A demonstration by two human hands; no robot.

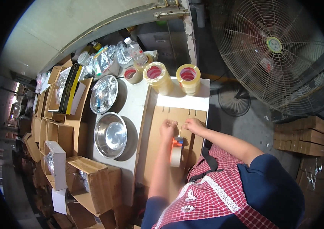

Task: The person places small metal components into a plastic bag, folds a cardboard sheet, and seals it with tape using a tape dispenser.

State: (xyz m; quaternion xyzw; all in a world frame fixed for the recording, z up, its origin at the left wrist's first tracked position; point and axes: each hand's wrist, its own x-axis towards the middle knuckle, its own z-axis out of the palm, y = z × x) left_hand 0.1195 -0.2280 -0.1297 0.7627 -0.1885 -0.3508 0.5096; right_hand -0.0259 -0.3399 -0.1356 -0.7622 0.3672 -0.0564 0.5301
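Over a flat piece of slotted cardboard (157,126) on the bench, my two hands are close together. My left hand (168,129) is closed with fingers curled in, and what it holds is too small to make out. Just to its right, my right hand (193,125) is in a pinch; a thin pale thing seems to run between the hands, unclear in kind. Below them, on the cardboard, lies an orange and blue tape dispenser (177,142) with a roll of tape (176,156), partly covered by my left forearm. Neither hand visibly grips the dispenser.
Stacked tape rolls (162,86) and a shorter tape stack (189,87) stand beyond the cardboard. Two metal bowls (111,139) sit to the left, beside open cardboard boxes (104,187). A large fan (272,49) is at the far right, above bundled cardboard (303,139).
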